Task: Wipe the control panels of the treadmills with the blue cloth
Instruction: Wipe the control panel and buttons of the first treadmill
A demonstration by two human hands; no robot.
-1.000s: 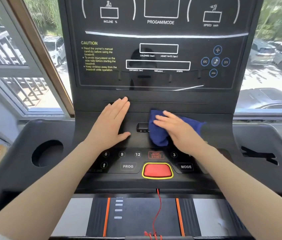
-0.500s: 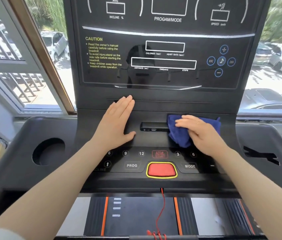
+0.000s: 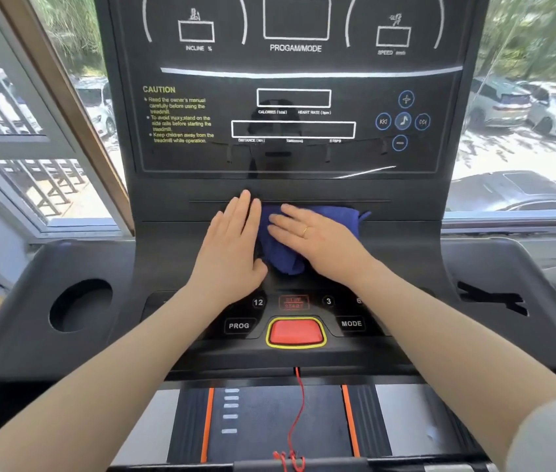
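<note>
The black treadmill control panel fills the middle of the head view, with its glossy display above and a row of buttons below. A blue cloth lies bunched on the ledge between display and buttons. My right hand presses flat on the cloth, fingers pointing left, a ring on one finger. My left hand rests flat on the panel just left of the cloth, fingers together and pointing up, its edge touching the cloth. The slot in the ledge is hidden under the cloth.
A red stop button with a yellow rim sits below the hands, between PROG and MODE keys. A round cup holder is at the left of the console. A red safety cord hangs over the belt. Windows flank the console.
My right hand has slid the blue cloth leftward and slightly up along the ledge until it meets my left hand. The slot is now covered. My left hand has stayed in place.
</note>
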